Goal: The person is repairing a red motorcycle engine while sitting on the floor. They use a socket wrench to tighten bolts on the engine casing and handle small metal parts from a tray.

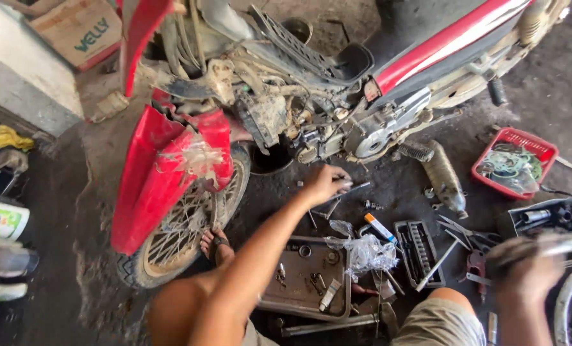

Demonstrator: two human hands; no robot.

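Left hand (321,184) closes on a slim grey metal tool (353,188) on the oily floor below the red motorcycle's engine (327,138).
Right hand (523,272), blurred, clamps another long metal tool (571,243); a shallow metal parts tray (305,275) sits between the knees, within reach.

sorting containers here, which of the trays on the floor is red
The mesh basket at far right beside the muffler; the socket tray is dark, the parts tray bare metal.
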